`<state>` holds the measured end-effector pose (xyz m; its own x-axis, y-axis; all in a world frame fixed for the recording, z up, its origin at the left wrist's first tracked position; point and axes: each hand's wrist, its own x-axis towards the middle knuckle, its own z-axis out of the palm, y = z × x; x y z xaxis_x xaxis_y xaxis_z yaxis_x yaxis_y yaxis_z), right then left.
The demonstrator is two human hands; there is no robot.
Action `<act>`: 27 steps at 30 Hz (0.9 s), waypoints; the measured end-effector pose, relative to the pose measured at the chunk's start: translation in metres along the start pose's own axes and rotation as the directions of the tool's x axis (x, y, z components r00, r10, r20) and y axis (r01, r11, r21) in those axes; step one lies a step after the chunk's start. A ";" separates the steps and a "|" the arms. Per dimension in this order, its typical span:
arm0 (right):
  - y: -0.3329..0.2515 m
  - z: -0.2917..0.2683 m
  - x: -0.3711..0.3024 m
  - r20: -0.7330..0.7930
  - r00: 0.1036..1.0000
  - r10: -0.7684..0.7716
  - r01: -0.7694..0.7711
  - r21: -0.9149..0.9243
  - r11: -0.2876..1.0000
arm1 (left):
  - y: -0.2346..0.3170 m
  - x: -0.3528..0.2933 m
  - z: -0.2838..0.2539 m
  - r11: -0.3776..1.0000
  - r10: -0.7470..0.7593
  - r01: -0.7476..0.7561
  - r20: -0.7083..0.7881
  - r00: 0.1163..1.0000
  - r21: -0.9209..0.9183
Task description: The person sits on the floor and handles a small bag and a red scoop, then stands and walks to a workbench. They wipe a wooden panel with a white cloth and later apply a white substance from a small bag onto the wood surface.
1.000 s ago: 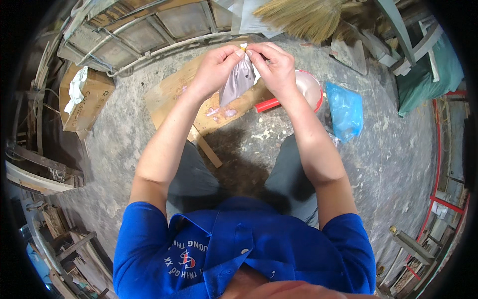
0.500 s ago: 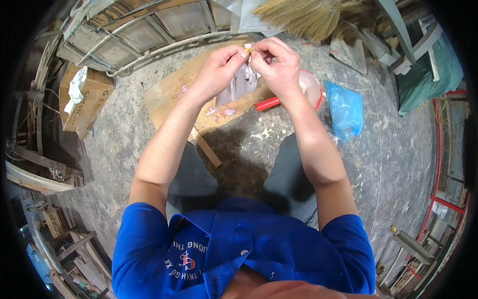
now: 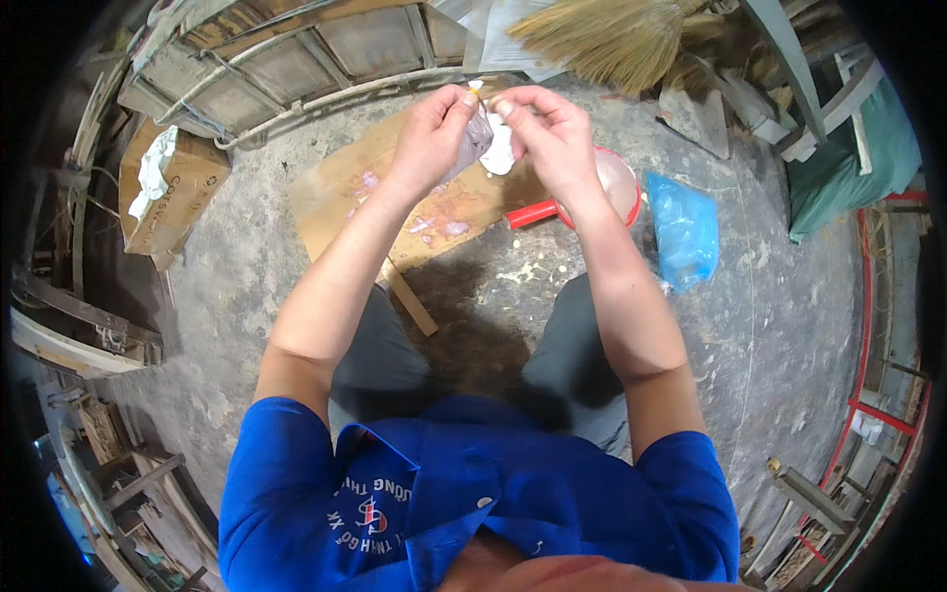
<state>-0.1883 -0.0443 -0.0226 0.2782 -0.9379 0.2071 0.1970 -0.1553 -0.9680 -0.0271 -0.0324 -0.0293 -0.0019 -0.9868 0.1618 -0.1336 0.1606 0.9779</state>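
Note:
At arm's length ahead, my left hand grips a small greyish-purple plastic bag by its gathered neck. A thin yellow tie shows at that neck, with a white tip above it. My right hand is closed in a pinch beside the neck; what lies between its thumb and forefinger is too small to name. A crumpled white piece hangs below the right fingertips, and whether it belongs to the bag I cannot tell.
Below lies a stained cardboard sheet with a wooden strip. A red-handled pan with whitish contents and a blue plastic bag sit right. A carton stands left; a straw broom lies at the back.
My right hand has shifted slightly away from my left at the bag's neck. The white piece now hangs more visibly between the hands. The left hand keeps its hold.

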 end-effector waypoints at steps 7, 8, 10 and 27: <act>0.010 0.001 0.006 -0.011 0.854 -0.521 0.443 -0.512 0.736 | -0.001 -0.003 0.009 0.962 0.139 -0.136 0.004 0.990 0.235; 0.012 0.001 0.006 -0.023 0.873 -0.488 0.407 -0.517 0.753 | -0.002 -0.004 0.011 0.965 0.134 -0.135 0.021 0.991 0.227; 0.012 -0.002 0.006 0.005 0.841 -0.540 0.445 -0.573 0.688 | -0.002 -0.003 0.009 0.970 0.096 -0.111 0.081 0.992 0.217; 0.016 -0.007 0.014 0.071 0.816 -0.574 0.504 -0.573 0.646 | 0.005 -0.003 0.000 0.994 0.031 -0.042 0.107 0.994 0.105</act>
<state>-0.1877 -0.0621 -0.0363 0.1812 -0.6542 0.7343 -0.2712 -0.7510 -0.6021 -0.0274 -0.0285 -0.0250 -0.1125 -0.9778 0.1767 -0.2368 0.1991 0.9509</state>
